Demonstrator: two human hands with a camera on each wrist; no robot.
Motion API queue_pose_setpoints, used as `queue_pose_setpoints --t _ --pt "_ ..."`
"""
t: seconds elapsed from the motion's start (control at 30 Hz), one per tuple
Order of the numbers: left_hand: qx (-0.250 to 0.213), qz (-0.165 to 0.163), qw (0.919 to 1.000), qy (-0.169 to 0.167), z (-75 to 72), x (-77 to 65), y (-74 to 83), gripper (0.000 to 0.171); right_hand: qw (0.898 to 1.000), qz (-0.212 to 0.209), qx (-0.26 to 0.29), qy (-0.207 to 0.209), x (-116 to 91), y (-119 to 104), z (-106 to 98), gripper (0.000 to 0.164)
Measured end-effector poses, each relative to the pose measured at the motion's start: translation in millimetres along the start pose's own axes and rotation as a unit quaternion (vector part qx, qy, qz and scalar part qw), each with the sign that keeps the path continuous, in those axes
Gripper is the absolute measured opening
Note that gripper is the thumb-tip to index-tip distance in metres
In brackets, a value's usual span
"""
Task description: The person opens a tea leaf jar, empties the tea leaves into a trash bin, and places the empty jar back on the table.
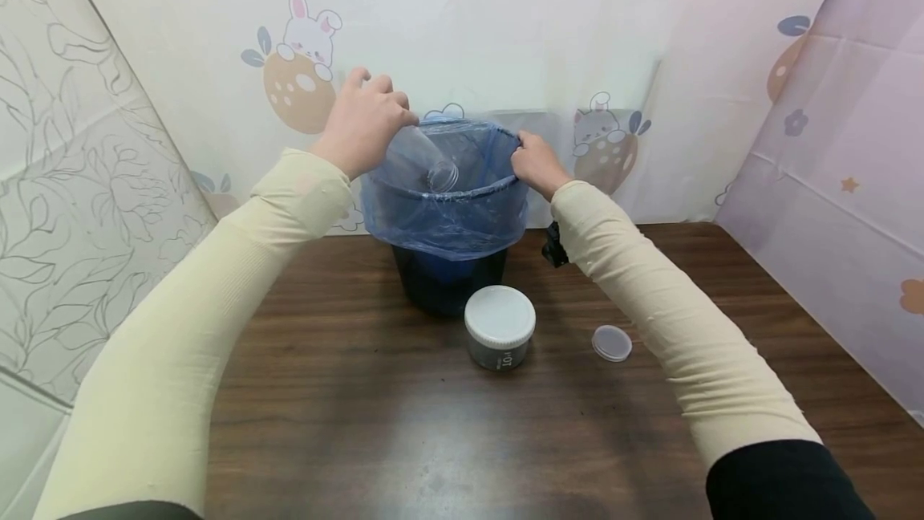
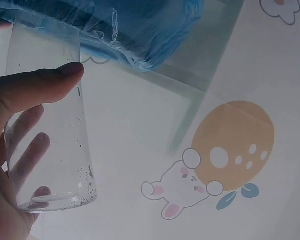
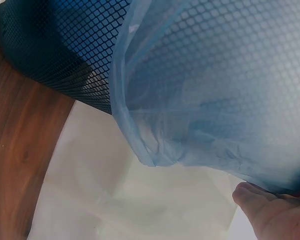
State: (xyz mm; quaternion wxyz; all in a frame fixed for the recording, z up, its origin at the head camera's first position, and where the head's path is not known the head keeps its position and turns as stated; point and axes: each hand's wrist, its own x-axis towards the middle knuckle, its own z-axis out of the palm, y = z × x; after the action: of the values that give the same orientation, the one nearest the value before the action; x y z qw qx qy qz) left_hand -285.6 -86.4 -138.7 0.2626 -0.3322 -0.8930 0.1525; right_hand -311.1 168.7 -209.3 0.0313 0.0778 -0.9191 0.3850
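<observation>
My left hand (image 1: 368,123) grips a clear plastic bottle (image 1: 426,155) and tilts it mouth-down over the bin. In the left wrist view, dark specks cling inside the bottle (image 2: 65,145) near its base, with my thumb across one side and my fingers behind. The bottle's mouth points into the blue bag (image 1: 447,223) that lines the bin. My right hand (image 1: 537,163) pinches the bag-covered rim on the right side. Below the folded-over bag shows the black mesh bin (image 1: 433,287); its contents are hidden by the bag.
A round tub (image 1: 500,319) with a white lid stands in front of the bin. To its right a small round translucent lid (image 1: 612,343) lies flat on the brown wooden table (image 1: 346,424). Printed curtains (image 1: 462,38) hang close behind the bin and along both sides.
</observation>
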Motion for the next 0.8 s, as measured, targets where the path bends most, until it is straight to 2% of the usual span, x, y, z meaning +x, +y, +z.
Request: queue_pose_setpoints --t 0.23,0.37,0.6,0.8 --pt "-0.008 -0.004 0.9999 0.01 -1.7 -1.4 -1.1 0.045 1.0 0.002 -0.001 -0.002 -0.5 0.7 -0.5 0.054" --pt "-0.006 -0.001 1.0 0.004 2.7 -2.2 0.3 0.044 1.0 0.003 0.002 -0.002 -0.7 1.2 -0.5 0.054" --pt "-0.025 -0.023 0.9994 0.004 8.8 -5.4 0.1 0.049 1.0 0.003 0.003 -0.007 -1.0 0.6 0.2 0.055" --pt "-0.025 -0.023 0.9994 0.002 12.1 -6.2 -0.1 0.049 1.0 0.004 0.002 -0.009 -0.9 -1.4 -0.5 0.055"
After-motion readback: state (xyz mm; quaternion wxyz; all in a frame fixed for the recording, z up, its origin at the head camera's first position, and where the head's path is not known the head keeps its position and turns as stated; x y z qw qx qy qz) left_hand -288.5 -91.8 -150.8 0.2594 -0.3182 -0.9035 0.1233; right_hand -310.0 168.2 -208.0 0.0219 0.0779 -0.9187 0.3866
